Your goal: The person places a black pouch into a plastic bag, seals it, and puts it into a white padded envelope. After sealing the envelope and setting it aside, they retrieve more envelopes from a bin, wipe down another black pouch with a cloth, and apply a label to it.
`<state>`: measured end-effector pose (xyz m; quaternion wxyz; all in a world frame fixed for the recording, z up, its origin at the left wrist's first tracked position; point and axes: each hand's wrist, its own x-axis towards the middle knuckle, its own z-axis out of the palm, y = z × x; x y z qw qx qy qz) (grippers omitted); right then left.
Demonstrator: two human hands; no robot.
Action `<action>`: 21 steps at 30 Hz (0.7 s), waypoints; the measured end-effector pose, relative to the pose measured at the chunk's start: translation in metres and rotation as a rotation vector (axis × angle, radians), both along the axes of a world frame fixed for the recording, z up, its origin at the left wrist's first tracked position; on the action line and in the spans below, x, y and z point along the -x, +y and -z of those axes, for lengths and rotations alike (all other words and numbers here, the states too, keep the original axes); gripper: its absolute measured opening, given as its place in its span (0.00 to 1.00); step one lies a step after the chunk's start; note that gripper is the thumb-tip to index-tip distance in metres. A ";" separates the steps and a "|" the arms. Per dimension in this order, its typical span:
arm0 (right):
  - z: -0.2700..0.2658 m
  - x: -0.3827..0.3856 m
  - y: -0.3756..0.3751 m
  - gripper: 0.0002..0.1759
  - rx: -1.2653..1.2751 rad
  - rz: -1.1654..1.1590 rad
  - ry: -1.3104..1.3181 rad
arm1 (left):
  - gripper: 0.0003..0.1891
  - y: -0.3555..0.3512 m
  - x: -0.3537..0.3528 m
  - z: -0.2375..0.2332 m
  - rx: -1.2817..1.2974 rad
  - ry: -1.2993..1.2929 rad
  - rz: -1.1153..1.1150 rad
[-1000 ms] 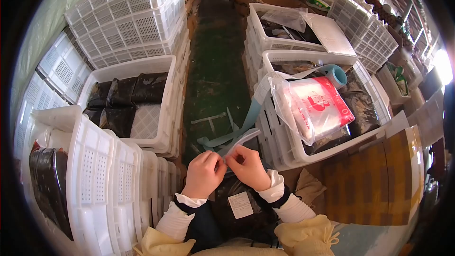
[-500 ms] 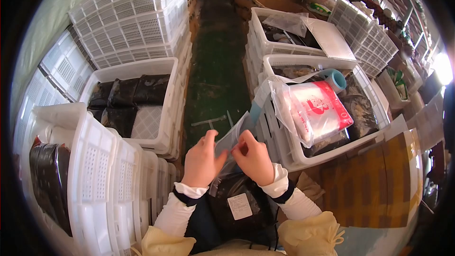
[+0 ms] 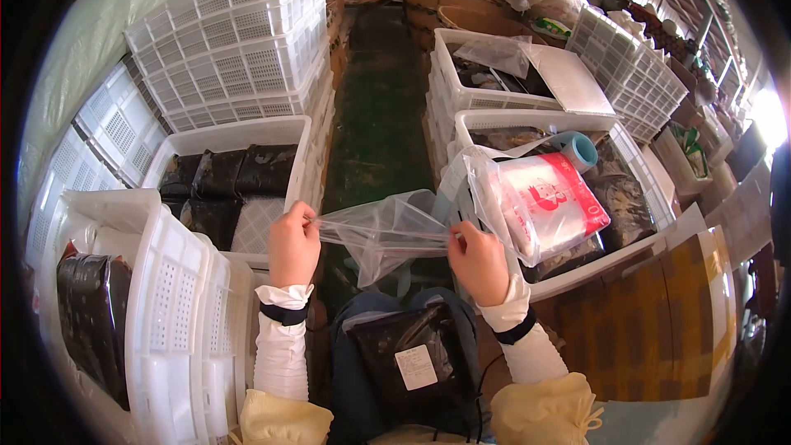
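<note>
A clear plastic bag [image 3: 383, 235] is stretched sideways between my two hands, above my knees. My left hand [image 3: 294, 247] pinches its left end, and my right hand [image 3: 480, 259] grips its right end. Below the bag, a dark filled package [image 3: 404, 330] with a white label [image 3: 416, 367] rests on my lap. To the right of my right hand, a red and white pack of plastic bags [image 3: 548, 198] lies on a white crate, beside a roll of blue tape [image 3: 579, 151].
On the left, a white crate [image 3: 239, 129] holds dark packages, with tall stacked crates [image 3: 231, 33] behind it. Another crate [image 3: 148, 264] stands near my left arm. Taped cardboard [image 3: 651, 321] is at the right. A green floor aisle [image 3: 371, 99] runs between the stacks.
My hands have moved apart, pulling the clear bag out wide between them. The dark package on my lap now shows more fully.
</note>
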<state>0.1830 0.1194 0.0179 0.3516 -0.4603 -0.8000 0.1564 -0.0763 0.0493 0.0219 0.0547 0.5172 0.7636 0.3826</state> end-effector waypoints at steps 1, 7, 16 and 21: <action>0.000 0.001 0.001 0.03 -0.015 -0.007 0.006 | 0.17 -0.001 -0.004 -0.002 -0.044 0.057 0.064; -0.009 0.029 0.004 0.03 -0.104 -0.113 0.087 | 0.36 0.003 -0.053 -0.035 -0.120 0.449 0.486; -0.008 0.046 0.003 0.09 -0.065 -0.027 0.021 | 0.05 0.044 -0.043 -0.005 -0.175 0.235 0.273; 0.023 0.027 0.020 0.07 0.078 -0.014 -0.081 | 0.11 0.038 -0.015 -0.015 0.036 -0.067 0.322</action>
